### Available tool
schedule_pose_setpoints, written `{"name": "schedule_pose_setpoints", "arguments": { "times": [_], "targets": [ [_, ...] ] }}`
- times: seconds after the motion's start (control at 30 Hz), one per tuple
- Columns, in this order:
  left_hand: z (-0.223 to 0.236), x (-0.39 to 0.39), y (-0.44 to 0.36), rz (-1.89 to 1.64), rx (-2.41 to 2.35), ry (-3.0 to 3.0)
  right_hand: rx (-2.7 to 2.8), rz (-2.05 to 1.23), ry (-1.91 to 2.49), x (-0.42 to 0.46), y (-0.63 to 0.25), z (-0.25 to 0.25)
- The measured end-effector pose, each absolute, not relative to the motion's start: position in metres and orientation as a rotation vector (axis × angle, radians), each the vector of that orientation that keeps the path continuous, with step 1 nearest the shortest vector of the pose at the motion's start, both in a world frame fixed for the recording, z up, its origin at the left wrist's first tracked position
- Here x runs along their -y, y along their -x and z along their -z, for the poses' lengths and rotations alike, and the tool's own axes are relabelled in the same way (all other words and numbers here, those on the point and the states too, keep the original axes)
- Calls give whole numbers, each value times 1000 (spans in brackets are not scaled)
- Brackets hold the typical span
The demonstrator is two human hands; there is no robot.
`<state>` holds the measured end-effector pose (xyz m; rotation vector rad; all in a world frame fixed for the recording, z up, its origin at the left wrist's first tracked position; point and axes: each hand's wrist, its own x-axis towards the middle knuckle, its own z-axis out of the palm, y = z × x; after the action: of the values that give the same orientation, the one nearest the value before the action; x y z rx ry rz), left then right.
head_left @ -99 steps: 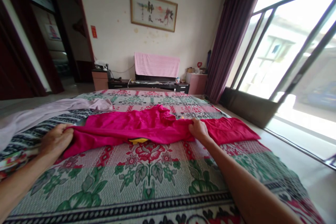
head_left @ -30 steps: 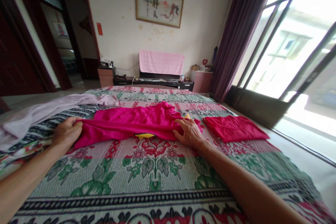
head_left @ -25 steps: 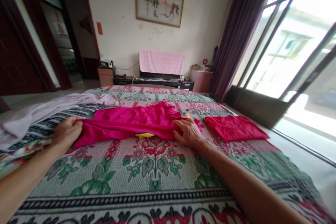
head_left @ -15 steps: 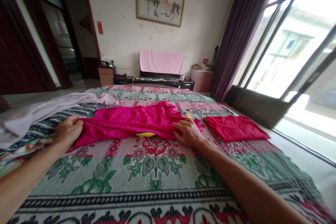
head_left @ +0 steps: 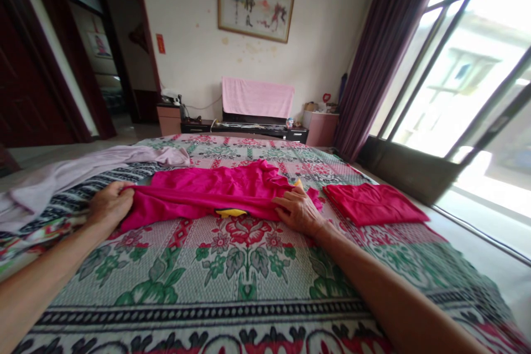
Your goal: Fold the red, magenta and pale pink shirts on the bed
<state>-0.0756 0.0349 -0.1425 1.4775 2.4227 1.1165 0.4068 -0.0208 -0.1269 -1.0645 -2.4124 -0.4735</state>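
Observation:
A bright pink garment point(head_left: 199, 193) lies stretched sideways across the flowered bedspread point(head_left: 249, 287), its near edge folded over in a long band. Yellow and black patches of a print point(head_left: 231, 212) show at its lower edge. At the garment's left end, my left hand point(head_left: 110, 204) is closed, pinching the cloth between thumb and fingers. My right hand point(head_left: 301, 210) rests on the right end with its fingers curled onto the fabric; the fingertips are partly lost in the folds. A small yellow bit point(head_left: 298, 183) peeks out just behind the right hand.
A folded red-pink cloth point(head_left: 375, 203) lies to the right on the bed. At the left are a pale pink garment point(head_left: 95, 168) and a black-and-white striped cloth point(head_left: 99, 189). Beyond the bed stands a low black cabinet point(head_left: 249, 131); a window point(head_left: 452, 77) is at the right.
The view has shifted very slightly. Both hands and the pink garment keep the same places on the bed.

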Motion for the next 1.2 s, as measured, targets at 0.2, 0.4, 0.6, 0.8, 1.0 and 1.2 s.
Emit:
{"name": "schedule_pose_setpoints", "arguments": {
  "times": [0.2, 0.4, 0.6, 0.8, 1.0, 1.2],
  "targets": [
    [142, -33, 74, -1125, -2443, -1506, 2372, 439, 1070, 21, -407, 127],
    [144, -35, 75, -1149, -2413, -1475, 2366, 444, 1070, 21, -407, 127],
    [145, -36, 77, -1149, -2414, -1476, 2350, 458, 1078, 19, -409, 129],
    [137, -29, 69, -1148, -2383, -1472, 2334, 423, 1132, 18, -409, 130],
    [137, -28, 66, -1172, -2354, -1452, 2304, 378, 1190, 17, -408, 131],
    [141, -35, 69, -1158, -2366, -1479, 2263, 330, 1281, 15, -407, 133]
  ]
}}
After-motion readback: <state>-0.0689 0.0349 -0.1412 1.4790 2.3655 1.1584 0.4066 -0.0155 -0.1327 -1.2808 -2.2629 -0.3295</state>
